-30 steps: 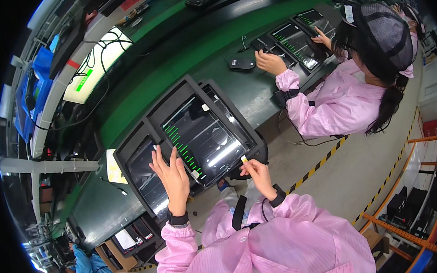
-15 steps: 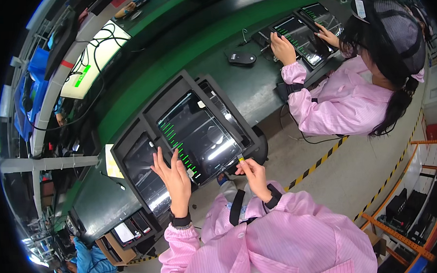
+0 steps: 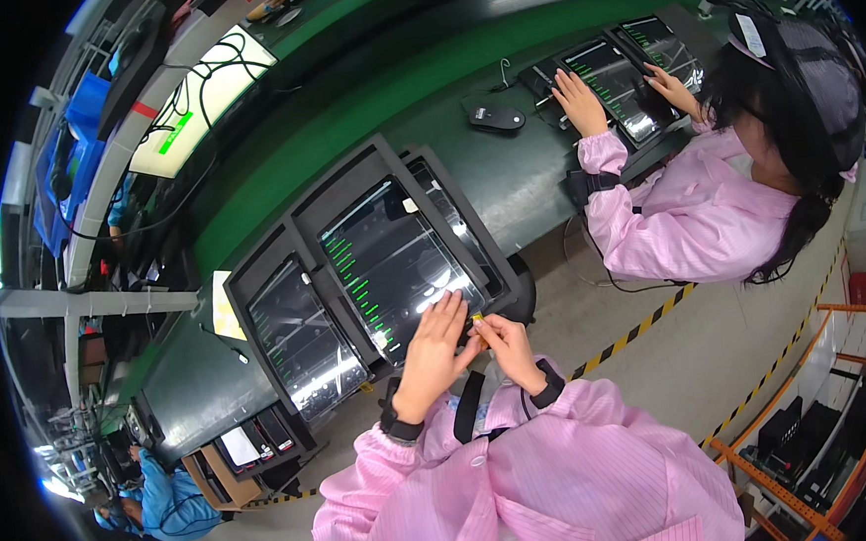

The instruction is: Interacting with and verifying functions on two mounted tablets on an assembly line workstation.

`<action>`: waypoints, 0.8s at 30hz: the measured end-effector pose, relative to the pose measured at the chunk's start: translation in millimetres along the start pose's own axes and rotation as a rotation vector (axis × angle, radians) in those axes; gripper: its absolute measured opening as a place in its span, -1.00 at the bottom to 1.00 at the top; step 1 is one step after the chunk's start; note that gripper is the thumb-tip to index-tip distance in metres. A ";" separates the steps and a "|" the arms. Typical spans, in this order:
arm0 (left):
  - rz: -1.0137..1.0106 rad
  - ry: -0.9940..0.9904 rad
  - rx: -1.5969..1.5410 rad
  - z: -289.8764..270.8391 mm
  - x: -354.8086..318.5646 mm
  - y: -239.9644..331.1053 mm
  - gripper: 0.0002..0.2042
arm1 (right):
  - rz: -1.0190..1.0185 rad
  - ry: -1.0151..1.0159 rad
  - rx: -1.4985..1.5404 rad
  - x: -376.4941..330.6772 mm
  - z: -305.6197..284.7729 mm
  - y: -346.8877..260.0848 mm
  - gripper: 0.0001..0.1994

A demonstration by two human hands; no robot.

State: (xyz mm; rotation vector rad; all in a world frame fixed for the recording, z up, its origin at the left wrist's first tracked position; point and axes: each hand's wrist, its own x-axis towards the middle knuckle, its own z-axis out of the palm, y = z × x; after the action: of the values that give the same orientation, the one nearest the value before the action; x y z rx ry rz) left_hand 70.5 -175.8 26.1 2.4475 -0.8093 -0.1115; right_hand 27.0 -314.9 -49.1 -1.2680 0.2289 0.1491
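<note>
Both hands meet at lower centre of the head view, at the bottom-right corner of the larger tablet. Left hand [image 3: 436,355] lies flat, fingers together and extended, palm on the lower edge of the large tablet screen [image 3: 393,263]. Right hand [image 3: 505,350] is pinched shut on a small yellow tab [image 3: 477,317], held between thumb and forefinger right at the screen's corner, touching the left fingertips.

Doing the step well, as a judgement: keep the left palm steady so the panel stays put in its dark tray [image 3: 448,185], keep the pinch low and close to the glass, pull slowly along the surface rather than straight up, and avoid smearing the lit area. The tab is tiny, so the grip can slip; whether it is stuck to a film I cannot tell.

Counts, head view only:
- lit screens in the near tray: two, the large one and a smaller tablet [image 3: 298,333] at its left, lower-left of centre.
- lit screens in front of the co-worker [image 3: 736,192], upper right: two, side by side, each with one of that person's hands on it.
- computer mouse [image 3: 496,118]: one, on the grey bench top at upper centre.
- people in pink coats: two, counting the wearer.
- person in blue [image 3: 164,490], lower left: one, partly seen.
- yellow tabs: one.
</note>
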 end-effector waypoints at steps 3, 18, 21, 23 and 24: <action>-0.023 0.035 -0.004 12.4 1.7 2.0 -0.50 | 0.024 -0.075 -0.194 5.5 -10.9 -9.0 -0.70; -0.065 0.204 0.039 34.7 0.5 -6.6 -0.60 | 0.022 -0.021 -0.194 23.8 -24.7 -9.8 -0.73; -0.067 0.219 0.028 36.2 -1.0 -6.1 -0.61 | 0.042 -0.002 -0.122 25.2 -26.8 -11.6 -0.72; -0.077 0.215 0.036 37.7 -0.9 -5.7 -0.61 | 0.058 -0.012 -0.086 25.5 -26.5 -10.6 -0.72; -0.079 0.229 0.043 38.3 -0.4 -5.8 -0.62 | 0.094 -0.017 -0.058 25.3 -26.2 -9.7 -0.71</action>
State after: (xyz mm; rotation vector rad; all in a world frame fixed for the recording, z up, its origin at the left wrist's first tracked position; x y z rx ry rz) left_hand 63.9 -190.1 -9.3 2.4757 -0.6210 0.1557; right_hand 51.4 -343.1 -53.8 -1.3133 0.2712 0.2490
